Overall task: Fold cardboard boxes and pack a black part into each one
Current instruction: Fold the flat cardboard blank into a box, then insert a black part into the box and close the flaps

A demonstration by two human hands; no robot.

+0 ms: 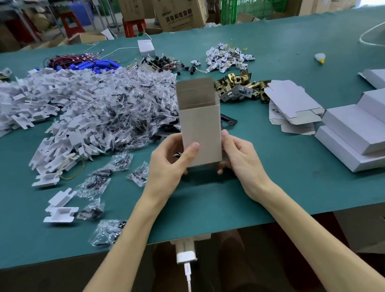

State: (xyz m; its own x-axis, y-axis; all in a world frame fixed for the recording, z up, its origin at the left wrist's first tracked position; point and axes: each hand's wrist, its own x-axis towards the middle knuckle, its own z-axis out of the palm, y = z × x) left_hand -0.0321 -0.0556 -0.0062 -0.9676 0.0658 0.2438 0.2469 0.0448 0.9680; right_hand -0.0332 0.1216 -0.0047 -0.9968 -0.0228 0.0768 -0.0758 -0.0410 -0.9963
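A small cardboard box [200, 127] stands upright above the green table, its top open and the rear flap raised. My left hand [173, 161] grips its lower left side, thumb across the front face. My right hand [238, 154] grips the lower right side, fingers curled under the bottom. A flat black part [228, 119] lies on the table just behind the box, partly hidden by it. Flat unfolded box blanks [293, 106] lie to the right.
Finished white boxes [363, 131] are stacked at the right. A big heap of white plastic pieces and bagged screws [89, 112] fills the left. Brass latch parts [242, 85] lie behind the box. Loose bags [106, 234] sit near the table's front edge [215, 232].
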